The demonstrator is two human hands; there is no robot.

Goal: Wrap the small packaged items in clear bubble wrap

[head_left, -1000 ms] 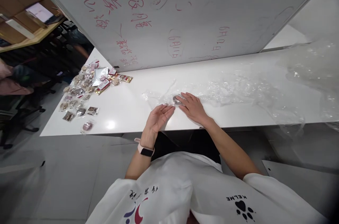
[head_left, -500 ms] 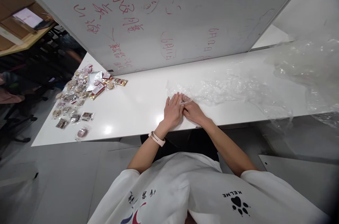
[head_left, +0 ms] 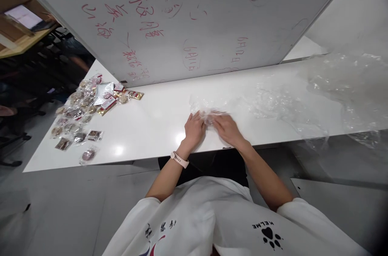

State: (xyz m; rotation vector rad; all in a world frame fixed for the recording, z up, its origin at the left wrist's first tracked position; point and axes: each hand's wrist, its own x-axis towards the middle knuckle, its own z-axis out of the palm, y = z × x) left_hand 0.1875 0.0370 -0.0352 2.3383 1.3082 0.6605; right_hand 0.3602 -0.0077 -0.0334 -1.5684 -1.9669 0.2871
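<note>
A crumpled piece of clear plastic film [head_left: 197, 103] lies on the white table in front of me, its near edge under my fingers. My left hand [head_left: 194, 130], with a pale pink band at the wrist, is closed on this edge, its fingertips partly covered by the film. Just to its right, my right hand [head_left: 228, 129] has its fingers curled on the same film. Motion smears those fingers and the plastic beside them. Whether anything lies inside the film I cannot make out.
Several small wrapped snacks [head_left: 79, 111] are heaped at the table's left end. More clear plastic [head_left: 275, 102] spreads to the right, with a large bundle [head_left: 342, 86] overhanging the edge. A whiteboard [head_left: 169, 46] with red writing stands behind the table [head_left: 154, 126].
My right hand has moved slightly right, away from my left, and the film between them is now stretched and blurred. My left hand has shifted slightly left. The view has turned a little.
</note>
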